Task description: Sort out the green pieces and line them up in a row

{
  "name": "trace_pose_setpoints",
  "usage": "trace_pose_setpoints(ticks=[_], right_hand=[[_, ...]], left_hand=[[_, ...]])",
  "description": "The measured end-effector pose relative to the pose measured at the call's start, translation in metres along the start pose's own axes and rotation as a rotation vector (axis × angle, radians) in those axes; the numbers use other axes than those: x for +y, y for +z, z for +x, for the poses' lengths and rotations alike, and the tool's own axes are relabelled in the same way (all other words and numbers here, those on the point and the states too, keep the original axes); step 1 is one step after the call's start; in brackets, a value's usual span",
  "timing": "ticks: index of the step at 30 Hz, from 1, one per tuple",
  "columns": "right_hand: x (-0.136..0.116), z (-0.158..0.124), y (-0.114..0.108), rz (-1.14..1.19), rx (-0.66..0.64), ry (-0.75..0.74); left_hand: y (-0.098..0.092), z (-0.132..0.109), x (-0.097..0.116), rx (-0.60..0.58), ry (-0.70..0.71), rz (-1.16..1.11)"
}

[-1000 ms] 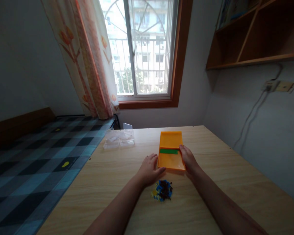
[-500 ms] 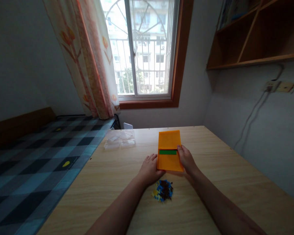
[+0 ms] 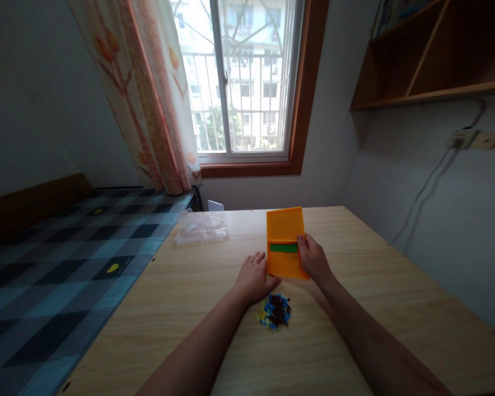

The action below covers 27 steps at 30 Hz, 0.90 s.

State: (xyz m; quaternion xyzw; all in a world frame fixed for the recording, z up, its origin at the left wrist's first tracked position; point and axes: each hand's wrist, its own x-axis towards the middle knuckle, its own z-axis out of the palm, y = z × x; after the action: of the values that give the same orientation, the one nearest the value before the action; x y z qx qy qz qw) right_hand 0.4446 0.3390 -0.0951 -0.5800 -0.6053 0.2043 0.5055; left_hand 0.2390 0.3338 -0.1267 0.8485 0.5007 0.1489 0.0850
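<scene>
My right hand [image 3: 314,258] grips the right edge of an orange case [image 3: 284,224], its thumb on the front. The case is tilted up above the table and looks like two orange panels, joined across the middle. A green strip [image 3: 283,248] lies across it just below the join. My left hand [image 3: 253,278] rests on the table at the case's lower left, fingers stretched out, thumb pointing right beneath the case. Nearer to me sits a small pile of blue, dark brown and yellow bits [image 3: 275,312], too small to make out singly.
Clear plastic containers [image 3: 202,226] stand at the table's back left. The wooden table [image 3: 379,308] meets a bed [image 3: 78,280] with a checked cover on the left. A window is ahead, and a shelf [image 3: 433,91] hangs on the right wall above a socket.
The view has tipped slightly downward, so everything sits a little differently in the picture. The case stays in my right hand, and my left thumb now shows more clearly beside it.
</scene>
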Motion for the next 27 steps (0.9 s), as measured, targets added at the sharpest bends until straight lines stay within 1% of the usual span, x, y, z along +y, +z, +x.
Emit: trace_pose_setpoints(ticks=[3,6,13,19,24,27], right_hand=[[-0.011,-0.003,-0.001,-0.046,-0.008,-0.032],[-0.018,-0.004,-0.002,-0.069,-0.016,-0.033],[-0.015,0.004,-0.002,-0.103,-0.017,0.013],[-0.017,0.011,-0.002,-0.136,-0.071,0.028],[-0.031,0.014,-0.002,-0.237,-0.113,-0.004],[-0.043,0.015,-0.001,-0.351,-0.137,-0.039]], left_hand=[[0.000,0.000,0.002,0.001,-0.017,-0.004],[-0.001,0.000,0.004,0.000,-0.026,-0.007],[-0.001,0.001,0.007,0.002,-0.045,-0.002],[0.002,0.001,0.006,-0.001,-0.058,-0.008],[0.007,0.002,0.002,0.001,-0.055,-0.010],[0.009,0.003,0.001,0.011,-0.039,-0.012]])
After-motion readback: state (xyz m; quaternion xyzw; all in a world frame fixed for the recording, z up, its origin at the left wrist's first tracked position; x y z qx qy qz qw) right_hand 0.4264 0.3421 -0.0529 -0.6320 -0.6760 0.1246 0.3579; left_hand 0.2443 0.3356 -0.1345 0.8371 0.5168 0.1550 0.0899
